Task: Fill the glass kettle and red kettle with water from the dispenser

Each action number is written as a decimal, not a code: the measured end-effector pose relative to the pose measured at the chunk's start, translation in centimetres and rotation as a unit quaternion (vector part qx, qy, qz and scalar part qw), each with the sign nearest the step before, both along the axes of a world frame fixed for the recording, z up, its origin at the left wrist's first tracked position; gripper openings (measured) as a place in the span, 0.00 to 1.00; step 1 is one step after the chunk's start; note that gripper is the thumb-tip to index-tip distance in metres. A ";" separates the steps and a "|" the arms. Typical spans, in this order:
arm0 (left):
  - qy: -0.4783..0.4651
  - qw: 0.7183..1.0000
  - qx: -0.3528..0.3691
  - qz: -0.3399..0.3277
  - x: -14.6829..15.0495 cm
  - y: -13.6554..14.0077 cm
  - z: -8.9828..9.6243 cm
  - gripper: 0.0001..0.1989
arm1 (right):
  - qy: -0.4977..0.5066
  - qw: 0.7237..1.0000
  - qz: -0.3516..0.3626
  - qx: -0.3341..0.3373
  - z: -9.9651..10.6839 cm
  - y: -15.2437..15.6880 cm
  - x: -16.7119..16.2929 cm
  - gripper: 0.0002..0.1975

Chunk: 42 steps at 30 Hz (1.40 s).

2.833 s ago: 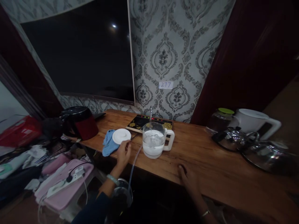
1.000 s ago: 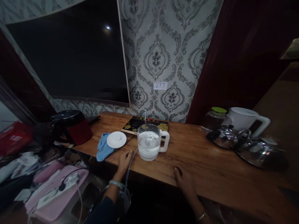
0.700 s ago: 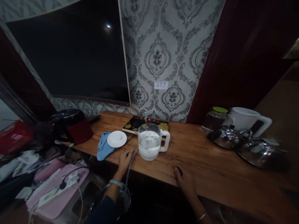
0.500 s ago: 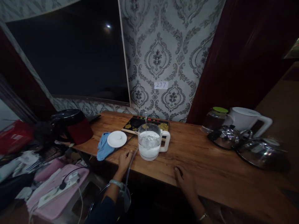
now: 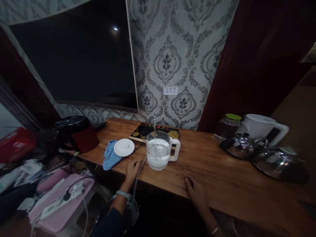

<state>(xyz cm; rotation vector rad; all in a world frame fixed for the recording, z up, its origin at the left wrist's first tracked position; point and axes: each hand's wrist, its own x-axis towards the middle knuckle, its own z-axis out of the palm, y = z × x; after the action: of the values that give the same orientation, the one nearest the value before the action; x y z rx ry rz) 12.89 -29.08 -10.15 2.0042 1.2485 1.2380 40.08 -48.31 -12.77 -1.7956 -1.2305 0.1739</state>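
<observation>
At the left end of the worktop point(image 5: 217, 174) stands a red-and-black kettle point(image 5: 85, 138). Next, a crumpled blue cloth point(image 5: 110, 158) lies close to the front edge, and a round white lid point(image 5: 124, 147) with a central knob overlaps its right side. The left hand point(image 5: 132, 169) is at the front edge, fingers loosely curled; I can't tell whether their tips press together or touch the clear tube point(image 5: 139, 172) just beside them, which runs down over that edge. Right of the tube is the glass pitcher point(image 5: 158, 158), upright near the middle of the worktop's front edge, lidless, its see-through wall showing whitish contents well up the side, its white handle point(image 5: 178, 149) pointing right. A thin shiny stem point(image 5: 154, 126) rises above its rim; what it is, I can't make out. Behind lies a black panel with gold flowers point(image 5: 137, 131), toward the back edge. Farther right, the right hand point(image 5: 196, 190) lies at the front edge, thumb apart from curled fingers. Toward the worktop's right end are a green-topped jar point(image 5: 225, 130), a white jug point(image 5: 261, 123) and two shiny metal kettles point(image 5: 278, 164).
</observation>
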 end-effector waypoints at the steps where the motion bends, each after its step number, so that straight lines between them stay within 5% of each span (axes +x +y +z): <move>1: -0.002 1.000 -0.001 0.000 0.0 0.0 0.0 0.24 | 0.000 1.000 0.003 0.001 0.0 0.0 0.0 0.20; 42: -0.038 0.999 -0.029 0.003 0.1 -0.3 0.3 0.23 | -0.008 1.000 0.007 0.011 -0.1 0.0 0.0 0.20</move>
<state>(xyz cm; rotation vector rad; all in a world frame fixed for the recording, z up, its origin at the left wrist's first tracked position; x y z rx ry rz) 12.98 -29.34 -9.86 1.8957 1.2397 1.2549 40.07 -48.34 -12.88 -1.7736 -1.2518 0.1539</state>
